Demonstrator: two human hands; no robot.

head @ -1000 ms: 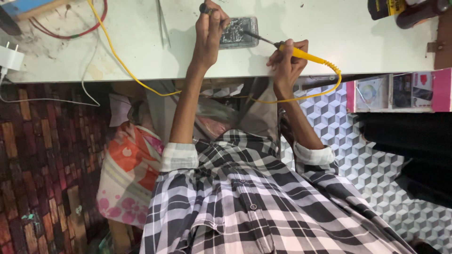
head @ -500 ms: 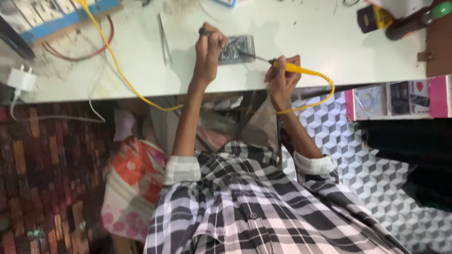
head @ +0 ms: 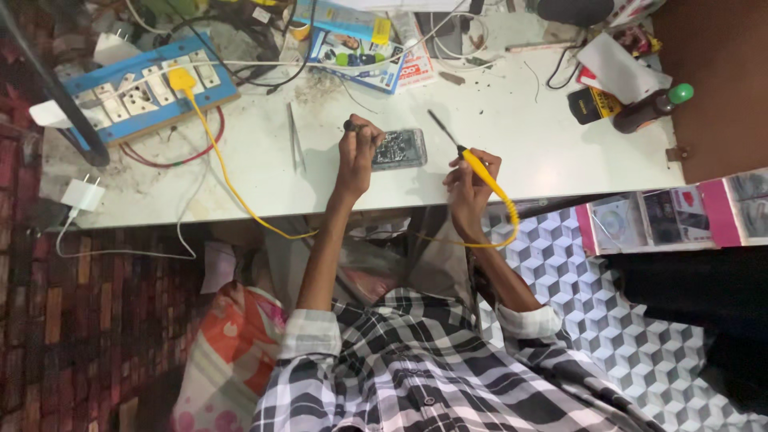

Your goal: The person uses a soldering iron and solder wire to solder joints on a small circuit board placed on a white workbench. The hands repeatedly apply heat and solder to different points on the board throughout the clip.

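Observation:
An opened phone with its circuit board (head: 398, 149) exposed lies on the white table (head: 544, 152). My left hand (head: 358, 152) rests against the board's left end and pinches a small dark object (head: 350, 126) between its fingertips. My right hand (head: 470, 182) grips a yellow-handled soldering iron (head: 474, 162). The iron's dark tip (head: 436, 120) points up and left, off the board and a little to its right. The iron's yellow cable (head: 506, 210) loops down over the table's front edge.
Tweezers (head: 296, 144) lie left of my left hand. A blue power strip (head: 144, 88) with a yellow plug (head: 182, 80) sits at back left, a white charger (head: 82, 194) at the left edge. A dark bottle with a green cap (head: 652, 104) stands at right, among boxes and cables.
The iron's tip was on the board and is now lifted off to the right. The view has tilted, showing more of the table's back.

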